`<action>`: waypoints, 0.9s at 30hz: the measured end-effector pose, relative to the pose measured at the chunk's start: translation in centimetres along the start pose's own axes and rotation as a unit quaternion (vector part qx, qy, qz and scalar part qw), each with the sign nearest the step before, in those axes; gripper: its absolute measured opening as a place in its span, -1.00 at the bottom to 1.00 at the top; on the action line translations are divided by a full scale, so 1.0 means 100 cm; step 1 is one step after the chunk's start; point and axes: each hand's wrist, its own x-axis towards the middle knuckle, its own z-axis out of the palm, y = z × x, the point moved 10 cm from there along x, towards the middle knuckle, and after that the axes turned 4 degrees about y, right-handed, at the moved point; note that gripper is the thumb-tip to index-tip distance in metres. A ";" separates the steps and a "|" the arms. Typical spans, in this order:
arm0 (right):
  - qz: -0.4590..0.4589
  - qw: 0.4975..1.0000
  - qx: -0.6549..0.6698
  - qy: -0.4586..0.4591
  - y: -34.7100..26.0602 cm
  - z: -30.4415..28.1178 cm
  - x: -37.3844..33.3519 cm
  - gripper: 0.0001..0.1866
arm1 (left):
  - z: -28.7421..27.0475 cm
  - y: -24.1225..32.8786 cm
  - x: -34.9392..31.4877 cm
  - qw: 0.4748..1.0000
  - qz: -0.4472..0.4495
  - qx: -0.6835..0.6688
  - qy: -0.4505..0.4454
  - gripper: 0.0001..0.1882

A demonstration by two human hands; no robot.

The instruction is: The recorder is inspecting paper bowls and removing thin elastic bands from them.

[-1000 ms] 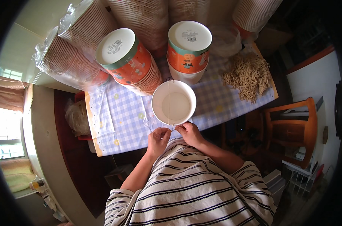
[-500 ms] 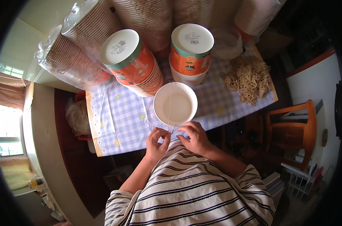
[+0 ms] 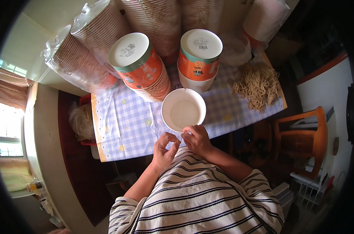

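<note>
White paper bowl (image 3: 183, 110) is set near the front edge of the desk (image 3: 122, 124), on a checked blue cloth. A thin string (image 3: 180, 117) is stretched across its open top; nothing else can be seen inside. The string end is pinched by the fingers of the left hand (image 3: 165, 145) and the right hand (image 3: 196, 138), just past the desk edge. Bare cloth is left beside the bowl. Two stacks of orange bowls (image 3: 140, 64) are crowded close behind. A pile of dry noodles (image 3: 256, 85) is heaped at the right edge.

Plastic-wrapped cup stacks (image 3: 81, 50) at table's far edge; white labels (image 3: 127, 50) on orange cup bottoms.
</note>
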 end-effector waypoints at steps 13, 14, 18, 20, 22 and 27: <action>-0.089 0.992 -0.083 -0.018 -0.004 0.008 0.006 -0.95 | 0.008 -0.009 -0.001 0.996 -0.017 -0.056 -0.067 -0.97; -0.061 0.995 -0.068 -0.030 0.000 0.008 0.006 -0.92 | 0.010 -0.004 0.001 0.996 -0.018 -0.036 -0.076 -0.98; 0.020 0.997 0.050 -0.057 -0.002 -0.007 0.025 -0.64 | 0.012 0.002 0.007 0.996 -0.048 0.003 -0.079 -0.95; 0.131 0.946 0.263 -0.138 0.012 0.004 0.023 -0.46 | 0.013 0.019 0.009 0.991 0.059 0.083 -0.083 -0.91; 0.272 0.756 0.567 -0.182 0.019 0.014 0.021 -0.39 | 0.016 0.029 0.011 0.986 0.088 0.103 -0.093 -0.88; 0.378 0.655 0.653 -0.047 0.060 0.005 0.022 -0.70 | 0.021 0.040 0.020 0.930 0.223 0.281 -0.082 -0.60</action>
